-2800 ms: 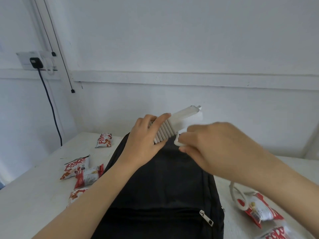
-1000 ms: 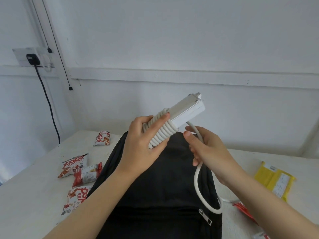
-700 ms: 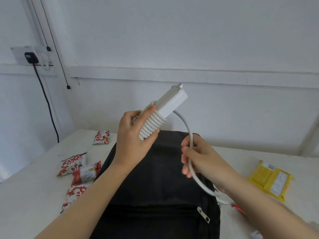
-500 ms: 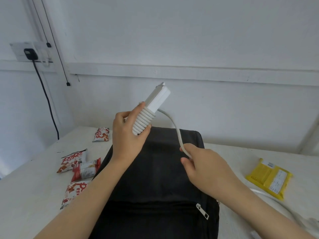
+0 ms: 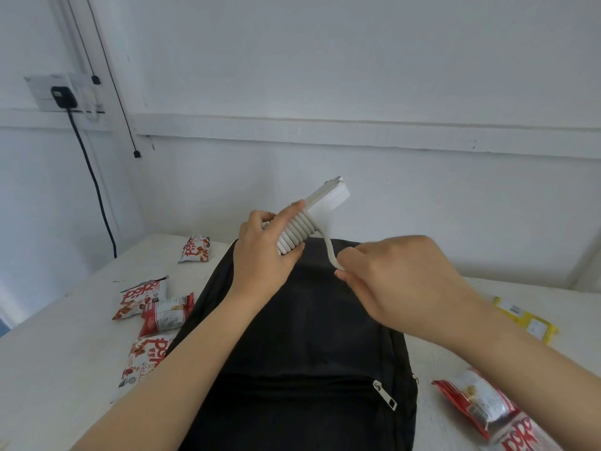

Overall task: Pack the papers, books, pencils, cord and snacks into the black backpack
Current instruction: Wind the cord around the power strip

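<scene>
Your left hand (image 5: 263, 255): curled round the cord-wound power strip (image 5: 309, 219). Your right hand (image 5: 396, 281): pinching the loose white cord (image 5: 329, 252).

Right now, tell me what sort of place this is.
Likely a plain indoor workroom: bare white walls, a wall socket, a white table bearing a black backpack and snack packets.

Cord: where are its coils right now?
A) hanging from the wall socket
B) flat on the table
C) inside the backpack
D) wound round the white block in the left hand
D: the cord is coiled round the white block that the left hand grips; the right hand pinches its loose end.
</scene>
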`<action>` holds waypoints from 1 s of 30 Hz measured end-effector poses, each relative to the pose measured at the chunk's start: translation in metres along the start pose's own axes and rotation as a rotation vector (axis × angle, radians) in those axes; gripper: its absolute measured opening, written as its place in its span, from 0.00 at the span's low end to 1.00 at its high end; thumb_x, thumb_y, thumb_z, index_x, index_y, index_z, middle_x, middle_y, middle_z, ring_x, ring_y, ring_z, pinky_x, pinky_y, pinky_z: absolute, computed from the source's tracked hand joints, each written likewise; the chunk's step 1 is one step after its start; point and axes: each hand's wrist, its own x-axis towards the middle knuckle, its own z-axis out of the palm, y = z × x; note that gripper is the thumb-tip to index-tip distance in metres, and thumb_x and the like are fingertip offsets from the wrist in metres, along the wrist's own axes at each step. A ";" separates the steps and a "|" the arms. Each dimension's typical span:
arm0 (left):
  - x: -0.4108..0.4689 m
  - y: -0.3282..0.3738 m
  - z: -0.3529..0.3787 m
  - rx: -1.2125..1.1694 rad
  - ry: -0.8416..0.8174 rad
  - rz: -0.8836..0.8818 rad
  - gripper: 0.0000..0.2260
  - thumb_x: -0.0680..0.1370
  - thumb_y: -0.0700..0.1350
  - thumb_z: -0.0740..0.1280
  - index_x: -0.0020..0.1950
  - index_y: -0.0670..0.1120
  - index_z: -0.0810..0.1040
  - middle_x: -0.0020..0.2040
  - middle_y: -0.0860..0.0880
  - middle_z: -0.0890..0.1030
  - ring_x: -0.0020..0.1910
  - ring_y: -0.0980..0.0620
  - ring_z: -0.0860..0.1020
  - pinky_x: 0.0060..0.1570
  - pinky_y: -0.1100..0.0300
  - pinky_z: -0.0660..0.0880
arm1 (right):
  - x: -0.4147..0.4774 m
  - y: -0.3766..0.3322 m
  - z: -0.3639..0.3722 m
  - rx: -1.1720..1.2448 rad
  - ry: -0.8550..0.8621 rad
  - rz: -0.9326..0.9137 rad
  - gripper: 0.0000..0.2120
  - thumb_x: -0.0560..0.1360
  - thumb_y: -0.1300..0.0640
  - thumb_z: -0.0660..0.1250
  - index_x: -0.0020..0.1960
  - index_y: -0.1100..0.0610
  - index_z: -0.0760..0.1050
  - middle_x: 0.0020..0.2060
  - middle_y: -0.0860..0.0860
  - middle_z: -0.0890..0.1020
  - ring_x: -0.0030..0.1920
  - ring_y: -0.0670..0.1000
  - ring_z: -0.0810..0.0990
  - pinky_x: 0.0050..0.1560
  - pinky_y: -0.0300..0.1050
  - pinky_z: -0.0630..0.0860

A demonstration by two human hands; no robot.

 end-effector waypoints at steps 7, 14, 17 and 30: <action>0.000 0.006 -0.012 0.024 -0.212 0.239 0.38 0.71 0.50 0.72 0.71 0.64 0.51 0.55 0.48 0.71 0.52 0.52 0.69 0.50 0.55 0.72 | 0.025 0.033 -0.030 0.074 0.090 -0.048 0.08 0.73 0.50 0.64 0.41 0.49 0.81 0.28 0.45 0.75 0.25 0.45 0.65 0.28 0.30 0.50; -0.016 0.018 -0.023 -0.146 -0.205 0.380 0.32 0.69 0.51 0.75 0.65 0.57 0.59 0.53 0.59 0.67 0.52 0.57 0.70 0.49 0.52 0.77 | 0.062 0.079 -0.037 0.628 0.036 0.164 0.05 0.70 0.55 0.74 0.46 0.50 0.84 0.39 0.44 0.84 0.37 0.38 0.79 0.40 0.27 0.71; -0.019 0.020 -0.025 -0.254 -0.141 0.445 0.31 0.68 0.48 0.76 0.66 0.52 0.64 0.56 0.56 0.69 0.55 0.54 0.72 0.50 0.52 0.77 | 0.067 0.095 -0.025 0.969 -0.074 0.242 0.06 0.70 0.64 0.73 0.47 0.59 0.83 0.39 0.53 0.85 0.41 0.46 0.83 0.50 0.38 0.79; -0.026 0.035 -0.022 -0.629 0.134 0.365 0.38 0.67 0.39 0.75 0.67 0.52 0.54 0.52 0.53 0.72 0.51 0.59 0.76 0.50 0.69 0.73 | 0.027 0.067 0.031 1.365 -0.022 0.542 0.07 0.66 0.64 0.64 0.34 0.57 0.80 0.23 0.43 0.74 0.24 0.44 0.63 0.27 0.36 0.62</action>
